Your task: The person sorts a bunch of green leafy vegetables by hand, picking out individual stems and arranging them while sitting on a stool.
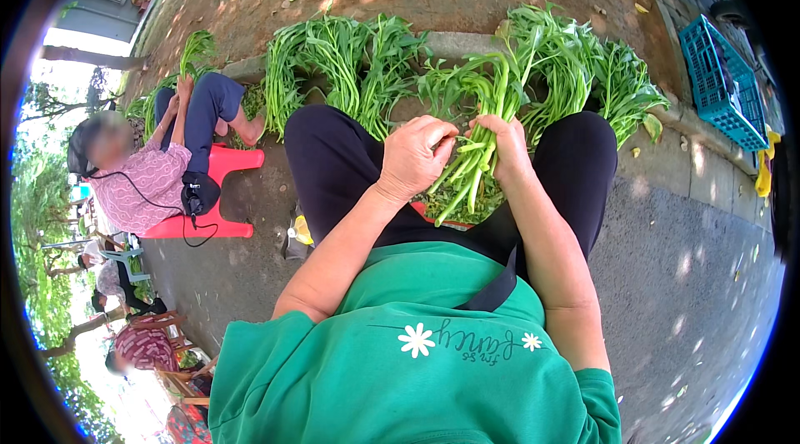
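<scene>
My right hand (505, 143) is closed around a bunch of leafy green stems (481, 160), which look like water spinach; the cut ends point down towards my lap and the leaves point away. Just left of the stem ends is my left hand (417, 156), its thumb and fingertips pinched together near a thin green piece; whether they grip it I cannot tell. Beyond my knees, bundles of the same greens (337, 63) lie over a concrete kerb, with more bundles (565, 69) to the right. Loose leaves and trimmings (465, 203) show between my thighs.
At the left, another person (144, 175) sits on a red plastic stool (234, 163), holding greens. A blue plastic crate (722, 78) stands by the kerb at the right, near a yellow bag (765, 166). A yellow item (301, 230) lies beside my left thigh. Several people sit further off.
</scene>
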### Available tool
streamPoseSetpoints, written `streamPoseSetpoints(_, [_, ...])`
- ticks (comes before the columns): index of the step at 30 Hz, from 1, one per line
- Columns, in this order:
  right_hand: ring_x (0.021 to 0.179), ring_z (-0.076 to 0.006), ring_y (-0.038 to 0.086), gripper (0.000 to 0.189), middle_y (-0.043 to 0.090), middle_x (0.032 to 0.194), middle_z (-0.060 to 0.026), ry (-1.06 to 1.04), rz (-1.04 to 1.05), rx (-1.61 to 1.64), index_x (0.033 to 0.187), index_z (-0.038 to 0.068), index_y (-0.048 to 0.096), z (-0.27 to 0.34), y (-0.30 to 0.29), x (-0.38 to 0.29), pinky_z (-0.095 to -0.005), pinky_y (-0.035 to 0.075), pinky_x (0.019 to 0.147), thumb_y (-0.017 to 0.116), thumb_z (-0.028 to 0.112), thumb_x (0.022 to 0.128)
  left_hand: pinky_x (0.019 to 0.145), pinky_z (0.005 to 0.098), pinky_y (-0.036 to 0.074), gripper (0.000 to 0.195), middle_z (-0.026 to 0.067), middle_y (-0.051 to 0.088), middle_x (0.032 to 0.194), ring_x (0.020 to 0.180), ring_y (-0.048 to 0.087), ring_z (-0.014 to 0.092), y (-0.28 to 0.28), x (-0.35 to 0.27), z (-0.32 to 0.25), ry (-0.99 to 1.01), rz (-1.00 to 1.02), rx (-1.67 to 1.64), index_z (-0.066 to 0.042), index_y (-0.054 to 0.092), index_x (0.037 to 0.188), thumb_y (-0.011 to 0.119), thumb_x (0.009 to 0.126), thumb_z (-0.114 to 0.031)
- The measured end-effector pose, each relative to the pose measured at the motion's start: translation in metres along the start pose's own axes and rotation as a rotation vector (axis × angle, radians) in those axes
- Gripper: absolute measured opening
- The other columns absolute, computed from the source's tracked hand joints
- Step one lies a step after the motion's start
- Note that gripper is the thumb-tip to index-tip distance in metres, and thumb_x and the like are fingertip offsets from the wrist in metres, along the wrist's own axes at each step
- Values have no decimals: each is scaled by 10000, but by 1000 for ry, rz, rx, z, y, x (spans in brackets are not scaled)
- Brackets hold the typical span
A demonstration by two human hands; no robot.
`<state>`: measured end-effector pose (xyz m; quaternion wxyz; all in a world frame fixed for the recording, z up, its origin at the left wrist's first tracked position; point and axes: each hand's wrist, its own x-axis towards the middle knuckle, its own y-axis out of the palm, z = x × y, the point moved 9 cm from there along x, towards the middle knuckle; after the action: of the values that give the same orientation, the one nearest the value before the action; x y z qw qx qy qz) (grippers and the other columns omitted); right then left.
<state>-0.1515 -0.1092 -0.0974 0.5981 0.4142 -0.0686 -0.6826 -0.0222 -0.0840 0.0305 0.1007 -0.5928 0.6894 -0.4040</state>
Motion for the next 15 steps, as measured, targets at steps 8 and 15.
streamPoseSetpoints(8, [622,-246,618,185,591,761,-140,6,10,-2,931,-21,493,-1,2,-1,-361,533,543,571,29,770,593,244,499,102,70,606,783,655,621,152,5,-4,11,-61,16,-24,-12,631,853,631,756,18])
streamPoseSetpoints(15, [622,-246,619,189,592,762,-138,4,12,-12,940,-22,493,-1,2,-1,-359,535,542,568,31,774,555,213,469,74,15,589,761,652,577,74,15,-11,31,-200,23,-191,6,624,857,604,787,19])
